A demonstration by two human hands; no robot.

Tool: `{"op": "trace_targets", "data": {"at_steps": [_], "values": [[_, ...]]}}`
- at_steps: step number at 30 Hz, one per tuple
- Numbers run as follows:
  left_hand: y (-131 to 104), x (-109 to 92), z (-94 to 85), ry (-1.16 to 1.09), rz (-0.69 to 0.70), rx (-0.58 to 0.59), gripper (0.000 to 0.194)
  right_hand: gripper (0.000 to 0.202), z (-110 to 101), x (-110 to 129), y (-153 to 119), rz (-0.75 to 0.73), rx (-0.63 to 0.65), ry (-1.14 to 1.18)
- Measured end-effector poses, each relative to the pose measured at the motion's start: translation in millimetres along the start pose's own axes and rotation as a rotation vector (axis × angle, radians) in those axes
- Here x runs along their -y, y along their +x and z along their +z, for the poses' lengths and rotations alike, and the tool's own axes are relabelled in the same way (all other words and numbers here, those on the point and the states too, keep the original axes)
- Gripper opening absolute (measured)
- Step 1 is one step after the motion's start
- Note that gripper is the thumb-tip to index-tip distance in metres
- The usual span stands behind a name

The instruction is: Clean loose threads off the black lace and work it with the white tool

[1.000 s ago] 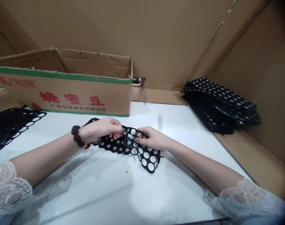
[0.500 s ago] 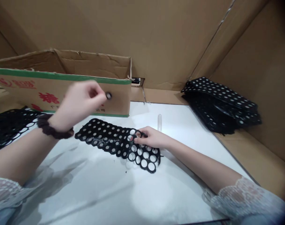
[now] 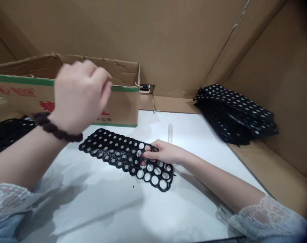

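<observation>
A black rubber sheet with rows of round holes (image 3: 110, 143) lies on the white table. My right hand (image 3: 163, 152) grips its upper edge near the right end, thumb on top and fingertips showing through the holes. Holes around that hand are wider than those on the left half of the sheet. Raised in front of the open cardboard box (image 3: 123, 106), my left hand (image 3: 80, 91) is curled, slightly blurred, with its fingertips turned away. Whatever its fingers hold is hidden.
Black dotted sheets (image 3: 239, 111) are piled at the right, against the cardboard wall. More black sheet material (image 3: 10, 133) lies at the left below the box. A small clear tube (image 3: 170, 133) stands beyond my right hand. Cardboard walls (image 3: 168, 44) enclose the table.
My left hand has risen toward the box rim. The small black ring seen in its fingertips earlier is out of sight. My right hand stays on the sheet.
</observation>
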State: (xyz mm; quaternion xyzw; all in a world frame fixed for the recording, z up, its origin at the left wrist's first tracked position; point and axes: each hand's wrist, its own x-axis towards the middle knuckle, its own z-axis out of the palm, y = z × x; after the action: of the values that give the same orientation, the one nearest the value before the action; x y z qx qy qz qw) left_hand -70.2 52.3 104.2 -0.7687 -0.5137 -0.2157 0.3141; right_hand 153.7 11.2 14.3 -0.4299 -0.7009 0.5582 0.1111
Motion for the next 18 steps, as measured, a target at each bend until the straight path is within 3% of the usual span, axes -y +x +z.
{"op": "trace_targets", "data": {"at_steps": [2, 5, 7, 11, 18], "values": [[-20, -21, -1.7, -0.161, 0.115, 0.166, 0.034, 0.024, 5, 2, 0, 0.008, -0.039, 0.010], [-50, -45, 10.2, -0.470, 0.288, 0.592, 0.033, 0.027, 11, 4, -1, 0.016, -0.107, -0.033], [-64, -55, 20.4, -0.561, 0.325, 0.749, 0.037, 0.024, 12, 4, -2, -0.025, -0.102, -0.042], [-75, -61, 30.2, -0.622, 0.281, 0.747, 0.035, 0.018, 13, 2, -2, -0.107, -0.069, 0.011], [-71, -54, 32.1, -0.804, 0.202, 0.819, 0.014, 0.005, 20, -2, 0, -0.102, -0.123, 0.082]]}}
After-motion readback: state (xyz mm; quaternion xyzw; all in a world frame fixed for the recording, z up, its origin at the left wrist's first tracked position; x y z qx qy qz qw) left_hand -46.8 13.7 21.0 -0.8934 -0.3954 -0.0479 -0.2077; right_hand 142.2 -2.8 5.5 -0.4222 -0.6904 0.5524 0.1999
